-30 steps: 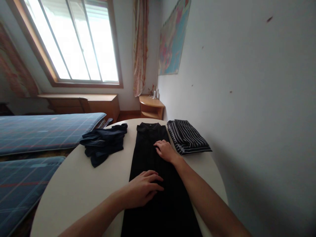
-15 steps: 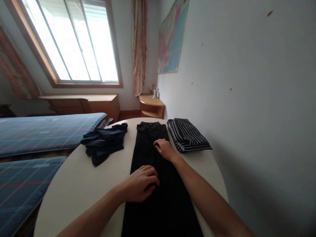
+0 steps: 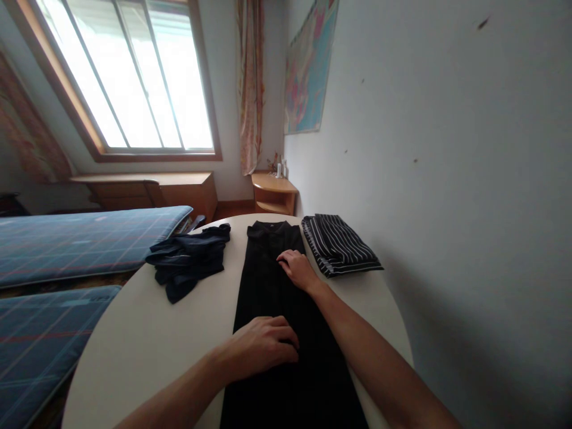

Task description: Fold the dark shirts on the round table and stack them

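A long black garment, its neckline at the far end, lies lengthwise over the white round table; its near end runs out of view. On its nearer part rests my left hand, fingers loosely bent and thumb apart, open with no cloth gripped. Farther up, close to the garment's right edge, my right hand lies on the fabric with slightly curved fingers, also open. A crumpled dark navy garment is to the left. To the right sits a folded black-and-white striped cloth.
A white wall runs close along the table's right side. Plaid blue mattresses stand to the left. Beyond the table are a small wooden corner shelf and a wooden desk beneath the window.
My left hand has slid toward me and slightly right over the black garment. My right hand has stayed in nearly the same place.
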`<state>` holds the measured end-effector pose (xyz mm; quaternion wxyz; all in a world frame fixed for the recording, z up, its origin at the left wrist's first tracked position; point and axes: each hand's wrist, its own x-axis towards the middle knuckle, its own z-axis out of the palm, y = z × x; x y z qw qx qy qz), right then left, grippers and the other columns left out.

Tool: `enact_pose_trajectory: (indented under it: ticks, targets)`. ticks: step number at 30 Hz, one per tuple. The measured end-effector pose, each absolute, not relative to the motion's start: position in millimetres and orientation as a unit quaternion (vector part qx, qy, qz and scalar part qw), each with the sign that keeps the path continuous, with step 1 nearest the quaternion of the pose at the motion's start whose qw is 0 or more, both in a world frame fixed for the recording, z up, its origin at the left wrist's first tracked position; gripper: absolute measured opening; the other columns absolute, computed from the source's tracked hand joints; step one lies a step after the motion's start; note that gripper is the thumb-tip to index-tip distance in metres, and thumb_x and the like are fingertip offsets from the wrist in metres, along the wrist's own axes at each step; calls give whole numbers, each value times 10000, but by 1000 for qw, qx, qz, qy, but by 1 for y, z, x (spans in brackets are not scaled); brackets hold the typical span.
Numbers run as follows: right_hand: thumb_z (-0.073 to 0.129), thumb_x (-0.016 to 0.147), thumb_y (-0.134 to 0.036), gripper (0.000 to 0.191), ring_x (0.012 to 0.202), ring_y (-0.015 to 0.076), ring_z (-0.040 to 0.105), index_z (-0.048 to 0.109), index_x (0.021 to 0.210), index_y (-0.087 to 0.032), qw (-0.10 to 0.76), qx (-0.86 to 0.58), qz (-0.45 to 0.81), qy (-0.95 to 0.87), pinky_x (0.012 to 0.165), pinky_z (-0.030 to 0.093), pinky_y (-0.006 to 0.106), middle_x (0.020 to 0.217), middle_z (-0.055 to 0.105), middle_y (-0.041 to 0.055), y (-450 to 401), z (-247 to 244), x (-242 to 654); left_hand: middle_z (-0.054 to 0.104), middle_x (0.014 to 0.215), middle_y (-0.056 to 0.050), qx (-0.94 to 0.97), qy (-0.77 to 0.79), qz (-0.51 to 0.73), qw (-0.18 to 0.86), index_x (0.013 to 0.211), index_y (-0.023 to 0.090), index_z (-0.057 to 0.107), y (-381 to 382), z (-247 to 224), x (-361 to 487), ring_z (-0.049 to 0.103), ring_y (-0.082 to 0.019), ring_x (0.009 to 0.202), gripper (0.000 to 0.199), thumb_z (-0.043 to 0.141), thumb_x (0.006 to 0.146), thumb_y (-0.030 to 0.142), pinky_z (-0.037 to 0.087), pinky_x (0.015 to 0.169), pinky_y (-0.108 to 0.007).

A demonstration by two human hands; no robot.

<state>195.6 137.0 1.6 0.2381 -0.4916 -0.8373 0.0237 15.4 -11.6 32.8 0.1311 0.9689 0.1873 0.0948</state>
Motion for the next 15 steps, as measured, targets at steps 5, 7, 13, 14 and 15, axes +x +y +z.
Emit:
enact_pose_trajectory:
  ticks: [5, 7, 13, 14, 15]
  targets:
    - [531, 975, -243, 185, 1077, 204, 579, 684, 1078, -235, 234, -492, 31, -838, 919, 424, 334, 1152, 677, 51, 137, 1, 196, 703, 1066, -22, 955, 196, 122, 184, 1020, 263, 683, -13, 39, 11, 573, -174, 1062, 193, 491, 998, 266, 426, 973, -305]
    - [528, 977, -245, 196, 1076, 206, 579, 686, 1091, -236, 233, -491, 34, -838, 919, 429, 335, 1158, 678, 51, 138, 0, 196, 698, 1048, -11, 948, 207, 126, 206, 981, 262, 689, -13, 38, 9, 571, -170, 1069, 144, 549, 962, 236, 412, 1005, -313]
    - [524, 973, -230, 206, 1060, 210, 579, 690, 1095, -224, 236, -488, 37, -839, 906, 441, 332, 1160, 681, 52, 138, -1, 196, 684, 1095, 20, 940, 190, 131, 252, 977, 314, 740, -20, 31, 11, 548, -195, 1140, 235, 728, 790, 172, 372, 1061, -346]
    - [523, 974, -230, 205, 1056, 208, 579, 690, 1092, -221, 240, -487, 38, -839, 907, 442, 331, 1158, 681, 52, 139, -2, 196, 684, 1095, 21, 939, 181, 127, 264, 974, 318, 747, -22, 30, 13, 557, -192, 1126, 225, 752, 783, 200, 381, 1048, -339]
    - [521, 974, -231, 207, 1054, 207, 578, 690, 1093, -219, 244, -485, 41, -839, 910, 443, 330, 1155, 681, 53, 139, -3, 196, 684, 1092, 20, 938, 171, 123, 275, 964, 318, 754, -23, 30, 14, 568, -187, 1103, 201, 774, 780, 241, 392, 1029, -330]
